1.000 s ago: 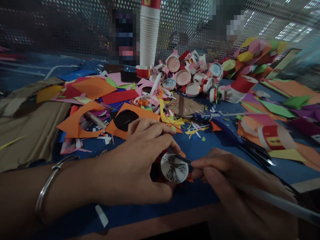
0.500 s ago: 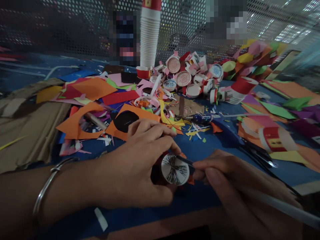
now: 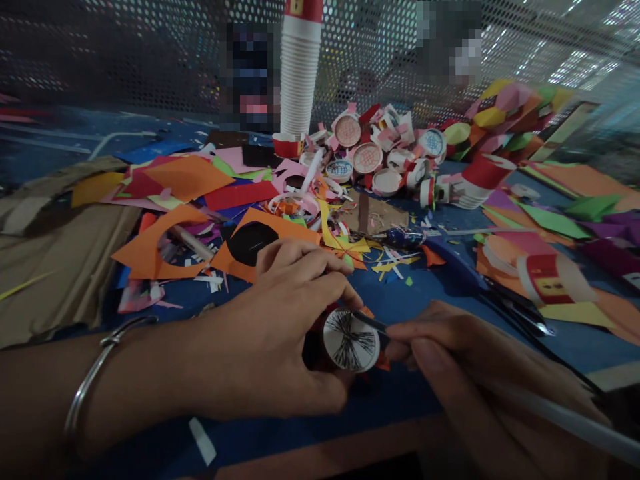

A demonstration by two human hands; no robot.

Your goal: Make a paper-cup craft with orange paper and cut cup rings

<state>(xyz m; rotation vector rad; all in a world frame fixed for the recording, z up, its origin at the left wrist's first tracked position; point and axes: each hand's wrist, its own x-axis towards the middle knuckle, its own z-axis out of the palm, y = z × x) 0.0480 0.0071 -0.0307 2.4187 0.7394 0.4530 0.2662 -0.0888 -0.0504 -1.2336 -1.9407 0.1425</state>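
Observation:
My left hand [image 3: 280, 320] is closed round a small paper cup piece [image 3: 350, 341] lying on its side, its white round bottom facing me and covered with black lines radiating from the centre. My right hand [image 3: 465, 363] pinches a long white pen [image 3: 550, 413] whose dark tip touches the upper right edge of that white disc. A metal bangle [image 3: 85, 393] circles my left wrist. Both hands rest on the blue table [image 3: 415, 393] near its front edge.
Coloured paper scraps and orange sheets with round holes [image 3: 165, 247] cover the table behind my hands. A tall stack of paper cups [image 3: 299, 67] stands at the back, beside a heap of cut cup bottoms [image 3: 380, 153]. Black scissors [image 3: 520, 307] lie at right, brown cardboard [image 3: 55, 267] at left.
The pen tip has shifted slightly along the disc's edge; both hands stay nearly where they were.

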